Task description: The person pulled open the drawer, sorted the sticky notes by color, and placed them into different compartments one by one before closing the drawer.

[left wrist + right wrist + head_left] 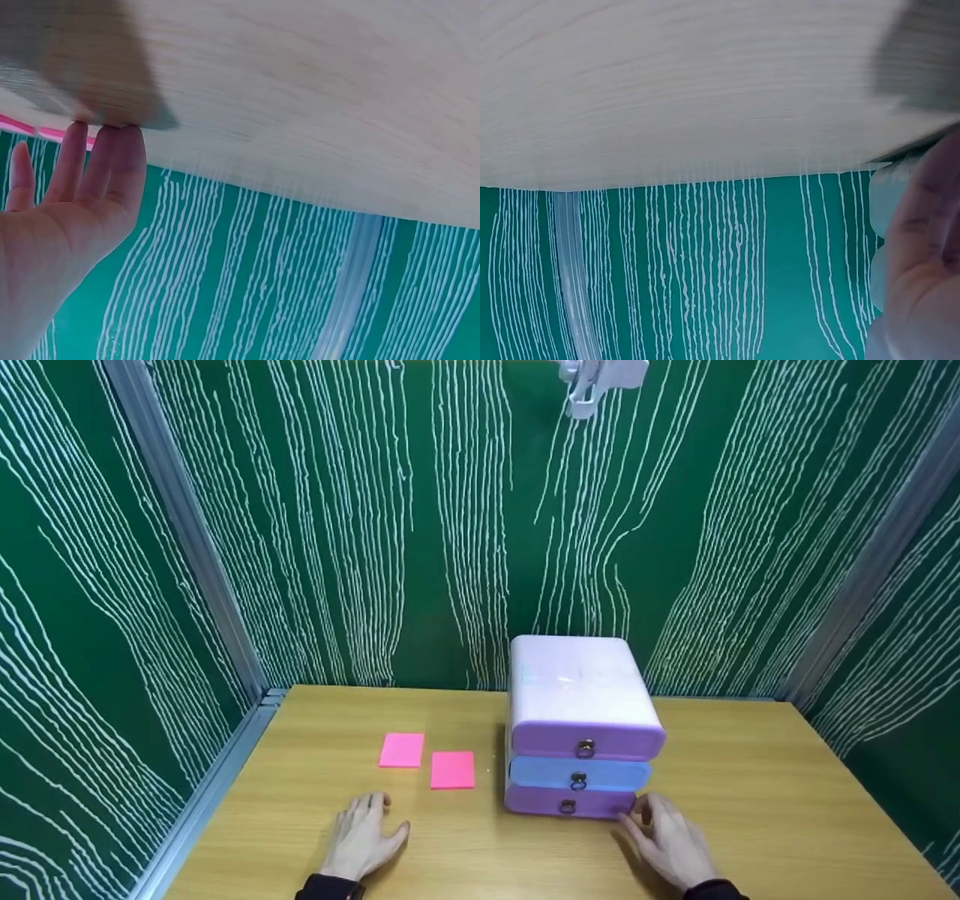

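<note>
A small three-drawer box (577,682) with a white top stands on the table, its drawers purple, blue and purple, each with a small ring pull. My right hand (671,840) is at the lower right front corner of the bottom drawer (532,801), thumb and fingertips right at its edge, fingers loosely bent. In the right wrist view, that hand (926,247) shows at the right edge beside the pale drawer box (889,199). My left hand (360,836) rests on the table with relaxed fingers, holding nothing. Two pink sticky note pads, one left (403,750) and one right (452,770), lie beyond it.
The wooden table (300,780) is bounded by green walls (465,510) with white wavy lines. Grey metal posts (187,517) stand at the corners. A white fixture (592,386) hangs at the top of the back wall.
</note>
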{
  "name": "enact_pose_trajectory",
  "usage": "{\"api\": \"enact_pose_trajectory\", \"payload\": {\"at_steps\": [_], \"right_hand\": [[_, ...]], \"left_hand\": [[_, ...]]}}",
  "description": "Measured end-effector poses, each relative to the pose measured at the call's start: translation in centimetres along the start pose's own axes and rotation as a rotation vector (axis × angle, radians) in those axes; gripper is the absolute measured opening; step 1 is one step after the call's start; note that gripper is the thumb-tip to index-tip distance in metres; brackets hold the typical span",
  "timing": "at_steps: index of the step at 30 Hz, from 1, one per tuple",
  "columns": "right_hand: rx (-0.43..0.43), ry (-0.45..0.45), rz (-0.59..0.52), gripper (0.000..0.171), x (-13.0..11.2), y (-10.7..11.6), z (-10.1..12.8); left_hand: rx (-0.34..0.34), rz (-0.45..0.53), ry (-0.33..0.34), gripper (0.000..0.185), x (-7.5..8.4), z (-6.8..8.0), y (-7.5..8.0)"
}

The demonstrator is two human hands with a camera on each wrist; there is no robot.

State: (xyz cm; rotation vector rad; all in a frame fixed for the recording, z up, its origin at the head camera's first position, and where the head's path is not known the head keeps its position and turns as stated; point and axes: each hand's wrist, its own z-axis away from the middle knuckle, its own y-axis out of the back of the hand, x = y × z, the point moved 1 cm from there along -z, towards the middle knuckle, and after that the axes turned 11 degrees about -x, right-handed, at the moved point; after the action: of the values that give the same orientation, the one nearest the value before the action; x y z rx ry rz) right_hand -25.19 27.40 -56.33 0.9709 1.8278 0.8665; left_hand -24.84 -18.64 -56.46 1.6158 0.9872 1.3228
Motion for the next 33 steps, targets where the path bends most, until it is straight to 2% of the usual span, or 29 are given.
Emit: {"api": "enact_pose_trajectory", "payload": {"at_steps": [6,11,15,23,28,33], "right_hand": [[0.0,-0.018,-0.002,0.028,0.09,-0.08,-0.41],[0.012,0.013,-0.003,0.032,0.25,-0.18,-0.48],[0.035,0.043,0.004,0.034,0.32,-0.4,-0.43],[0.045,0.036,0.004,0.034,0.25,-0.42,-0.46],[0.021,0.029,-0.017,0.033,0.02,-0.41,-0.48],[0.046,0.059,-0.058,0.032,-0.02,-0.66,-0.26]], "left_hand": [[-0.014,-0.001,0.001,0.041,0.21,-0.23,-0.08],[-0.021,-0.007,0.003,0.042,0.25,-0.29,-0.21],[-0.008,-0.005,-0.007,0.042,0.18,-0.27,-0.32],[0.028,-0.015,-0.029,0.039,0.07,-0.36,-0.47],[0.032,-0.01,-0.023,0.039,-0.01,-0.29,-0.42],[0.039,-0.016,-0.021,0.039,-0.17,-0.35,-0.38]]}}
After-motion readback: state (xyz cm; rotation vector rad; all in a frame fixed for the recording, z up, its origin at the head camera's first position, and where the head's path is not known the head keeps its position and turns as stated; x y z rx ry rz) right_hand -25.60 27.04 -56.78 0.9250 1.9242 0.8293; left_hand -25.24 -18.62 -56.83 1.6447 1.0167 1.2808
